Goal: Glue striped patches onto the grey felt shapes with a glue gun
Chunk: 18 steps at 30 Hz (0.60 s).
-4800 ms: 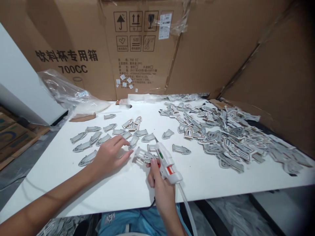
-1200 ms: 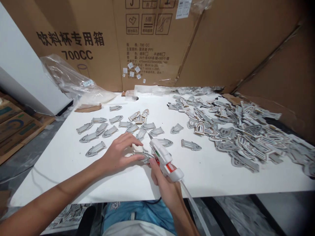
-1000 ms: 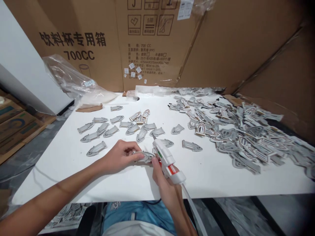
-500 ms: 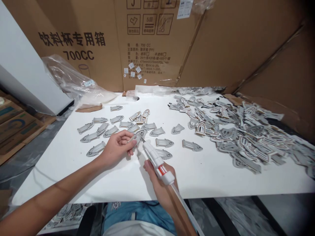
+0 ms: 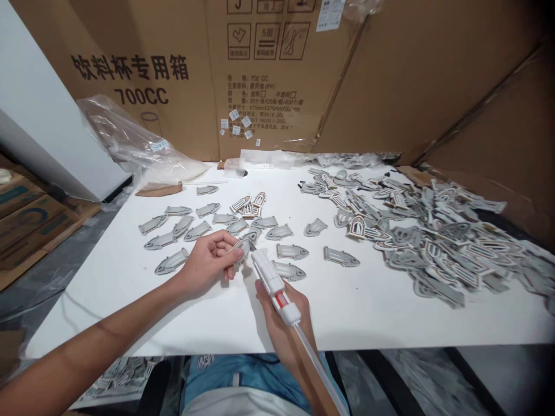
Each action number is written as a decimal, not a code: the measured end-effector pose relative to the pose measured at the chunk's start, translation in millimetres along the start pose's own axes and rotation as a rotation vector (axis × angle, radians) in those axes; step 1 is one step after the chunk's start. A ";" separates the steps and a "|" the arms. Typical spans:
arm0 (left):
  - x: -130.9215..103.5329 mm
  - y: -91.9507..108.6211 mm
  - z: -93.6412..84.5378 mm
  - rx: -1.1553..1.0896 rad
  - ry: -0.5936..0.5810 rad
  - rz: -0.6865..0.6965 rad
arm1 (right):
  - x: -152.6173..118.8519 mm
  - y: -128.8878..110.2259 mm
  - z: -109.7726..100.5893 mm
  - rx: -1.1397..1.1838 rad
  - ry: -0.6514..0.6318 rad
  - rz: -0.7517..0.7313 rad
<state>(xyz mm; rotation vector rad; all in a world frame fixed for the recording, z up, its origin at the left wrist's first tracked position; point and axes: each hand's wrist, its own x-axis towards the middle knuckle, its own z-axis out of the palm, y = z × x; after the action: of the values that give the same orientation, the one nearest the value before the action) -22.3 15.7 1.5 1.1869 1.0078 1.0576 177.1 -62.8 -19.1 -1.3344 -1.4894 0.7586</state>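
Note:
My left hand (image 5: 212, 259) pinches a grey arched window-shaped cutout (image 5: 245, 246) between thumb and fingers, just above the table. A white hot glue gun (image 5: 274, 284), with a long translucent glue stick trailing from its back, is gripped in my right hand (image 5: 277, 329). Its tip reaches the right edge of the held cutout; whether it touches is too fine to tell. Around my hands lie several similar grey cutouts, among them one cutout (image 5: 292, 252) to the right and another (image 5: 172, 262) to the left. White-framed window pieces (image 5: 249, 209) sit behind them.
A large heap of grey and white cutouts (image 5: 446, 245) covers the right of the white table (image 5: 347, 315). Cardboard boxes (image 5: 145, 34) stand along the back and right. A clear plastic bag (image 5: 130, 147) lies at the back left.
The glue gun has shifted slightly left and its back end has swung left. The held cutout is turned a little more upright. My left hand stays nearly in place.

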 end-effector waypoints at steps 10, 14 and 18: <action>-1.4 1.8 1.2 -0.006 0.001 0.015 | 0.2 5.1 -1.5 -0.031 -0.037 -0.012; -1.7 2.2 0.9 0.002 0.002 0.021 | 1.7 3.6 -1.1 -0.033 -0.032 -0.002; -1.4 1.1 0.9 0.061 0.032 0.052 | 0.9 4.6 1.0 -0.010 -0.024 0.026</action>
<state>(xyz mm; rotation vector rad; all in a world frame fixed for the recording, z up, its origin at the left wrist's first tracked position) -21.7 14.3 2.7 1.2555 1.0454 1.0964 178.0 -60.9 -23.4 -1.3586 -1.4991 0.7880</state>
